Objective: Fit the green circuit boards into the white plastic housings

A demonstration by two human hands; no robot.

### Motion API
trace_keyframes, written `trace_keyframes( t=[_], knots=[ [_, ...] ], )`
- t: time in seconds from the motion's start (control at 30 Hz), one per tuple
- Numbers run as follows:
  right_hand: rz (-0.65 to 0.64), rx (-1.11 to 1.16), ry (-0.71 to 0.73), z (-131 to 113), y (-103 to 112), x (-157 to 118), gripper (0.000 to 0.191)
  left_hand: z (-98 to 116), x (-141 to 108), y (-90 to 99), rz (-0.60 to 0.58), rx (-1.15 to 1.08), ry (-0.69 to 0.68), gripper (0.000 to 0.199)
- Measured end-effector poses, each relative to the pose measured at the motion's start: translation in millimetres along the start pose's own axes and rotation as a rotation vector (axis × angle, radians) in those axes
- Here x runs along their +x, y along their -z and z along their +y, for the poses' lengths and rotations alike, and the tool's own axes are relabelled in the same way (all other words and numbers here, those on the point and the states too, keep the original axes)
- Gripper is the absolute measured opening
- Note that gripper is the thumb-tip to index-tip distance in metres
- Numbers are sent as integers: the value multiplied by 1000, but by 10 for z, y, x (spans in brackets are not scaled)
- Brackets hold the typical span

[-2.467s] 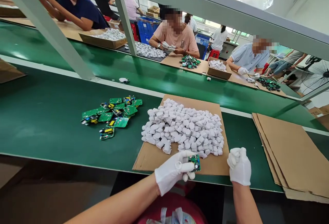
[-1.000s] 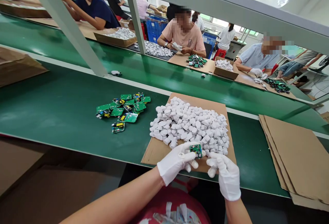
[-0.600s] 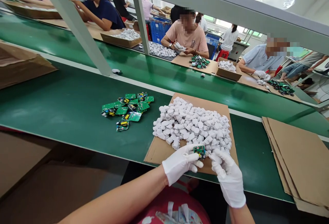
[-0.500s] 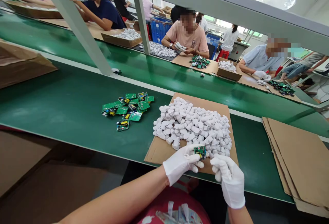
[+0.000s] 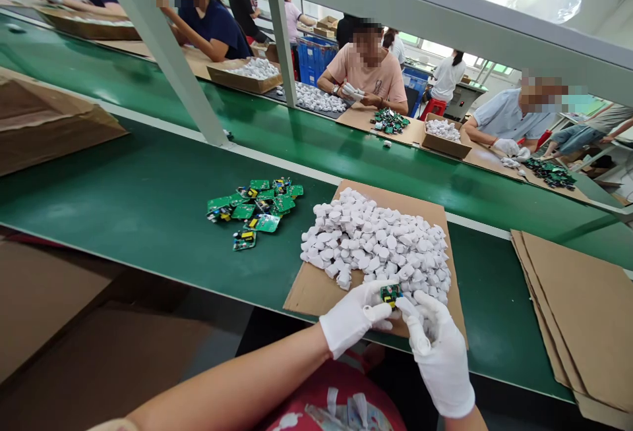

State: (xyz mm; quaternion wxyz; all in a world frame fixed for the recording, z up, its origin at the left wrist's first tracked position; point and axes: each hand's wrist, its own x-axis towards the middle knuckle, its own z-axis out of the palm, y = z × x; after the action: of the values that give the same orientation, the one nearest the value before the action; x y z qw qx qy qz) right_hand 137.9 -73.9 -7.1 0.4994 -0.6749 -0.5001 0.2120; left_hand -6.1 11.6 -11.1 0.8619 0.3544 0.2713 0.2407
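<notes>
My left hand, in a white glove, is closed on a small green circuit board with a yellow component on it. Close beside the board, my right hand, also gloved in white, has its fingers bent and pinched together. Whatever lies between those fingertips blends with the glove, so I cannot make it out. Just beyond both hands a heap of small white plastic pieces covers much of a cardboard sheet. Left of it, several loose circuit boards lie in a pile on the green table.
Stacked cardboard sheets lie at the right, and a brown cardboard box stands at the left. A grey metal frame post rises from the bench. Across it, several people work with white pieces and boards.
My right hand has moved in to the circuit board, closing the gap between the two hands. My left hand keeps its hold. The view has shifted slightly.
</notes>
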Motion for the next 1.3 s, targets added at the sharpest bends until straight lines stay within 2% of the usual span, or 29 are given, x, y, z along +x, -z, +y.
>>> trace_keyframes(
  t=[0.13, 0.3, 0.4, 0.5, 0.63, 0.77, 0.83, 0.9, 0.97, 1.13, 1.2, 1.3],
  knots=[
    [15, -318, 217, 57, -27, 7, 16, -74, 0, -1, 10, 115, -86, 53],
    [111, -566, 557, -16, -2, 55, 13, -62, -34, 6, 50, 440, -234, 52],
    [115, -657, 643, -73, -7, 69, 13, -32, -53, 10, 62, 550, -264, 53],
    [79, -630, 635, -48, -40, 82, 12, -47, -39, 12, 32, 503, -236, 52],
    [20, -530, 575, 45, -55, 104, 13, -79, 11, 19, -30, 307, -169, 50],
    [-133, -484, 454, 50, -5, 102, 31, 7, 19, 12, -92, 114, -35, 51],
    [-114, -468, 403, 32, 11, 94, 39, 62, 8, -1, -84, 60, 5, 47],
    [-51, -467, 415, 30, 6, 89, 31, 86, 2, -15, -63, 37, 29, 43],
    [-23, -507, 474, 54, -18, 88, 19, 70, 6, -28, -46, 26, 45, 41],
    [11, -626, 572, 120, -79, 96, 19, -34, 50, -69, 2, 131, -34, 43],
    [-57, -574, 519, 94, -87, 98, 21, -42, 58, -92, 4, 140, -43, 48],
    [-209, -323, 359, 38, -92, 83, 21, -3, 48, -113, -12, 93, -43, 50]
  ],
)
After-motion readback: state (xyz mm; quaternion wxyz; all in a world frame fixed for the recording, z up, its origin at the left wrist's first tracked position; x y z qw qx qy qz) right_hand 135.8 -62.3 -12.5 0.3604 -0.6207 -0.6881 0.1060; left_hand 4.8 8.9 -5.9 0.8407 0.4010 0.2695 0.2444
